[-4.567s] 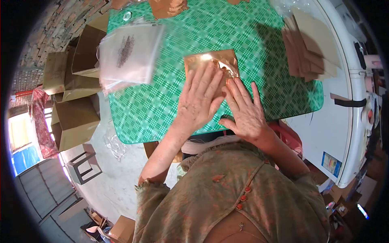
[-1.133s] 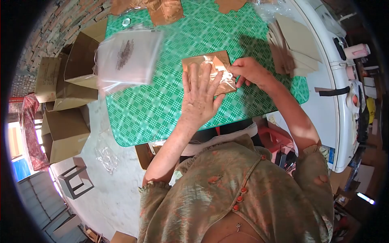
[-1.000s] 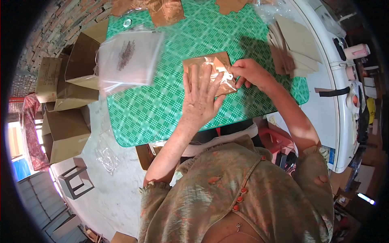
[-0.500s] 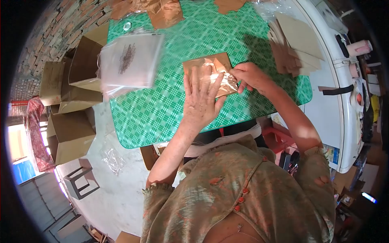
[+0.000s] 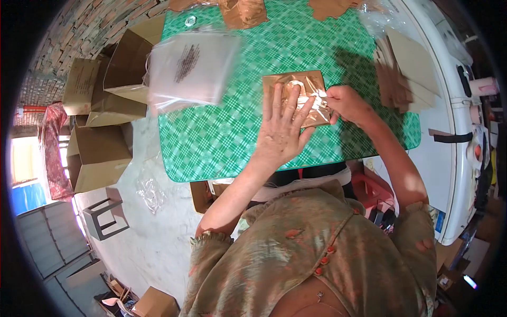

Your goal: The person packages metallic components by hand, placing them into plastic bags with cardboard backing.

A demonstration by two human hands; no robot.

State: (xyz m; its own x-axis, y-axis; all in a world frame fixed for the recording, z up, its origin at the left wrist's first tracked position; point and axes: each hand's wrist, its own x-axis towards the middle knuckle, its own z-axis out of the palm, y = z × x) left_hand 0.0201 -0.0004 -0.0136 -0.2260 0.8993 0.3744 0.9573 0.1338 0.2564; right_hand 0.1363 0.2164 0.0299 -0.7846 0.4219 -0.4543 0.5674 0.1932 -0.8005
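Observation:
A flat brown item in a shiny clear plastic bag (image 5: 319, 117) lies on the green checked tablecloth (image 5: 222, 142). My left hand (image 5: 282, 127) rests flat on its left and middle part, fingers spread, hiding some of it. At the packet's right edge, my right hand (image 5: 348, 104) has thumb and fingers pinched on the bag's plastic, which shows bright creases there. A stack of clear plastic bags (image 5: 211, 63) with dark print lies on the table to the left, apart from both hands.
Brown pieces (image 5: 243, 13) lie along the table's far edge. Flat tan sheets (image 5: 412, 68) are piled at the right. Open cardboard boxes (image 5: 103, 156) stand left of the table. A grey frame-like stand (image 5: 105, 216) and crumpled plastic (image 5: 150, 194) are on the floor.
The whole view has shifted, so the table and packet appear farther right. My left hand stays flat on the packet; my right hand still pinches its right edge.

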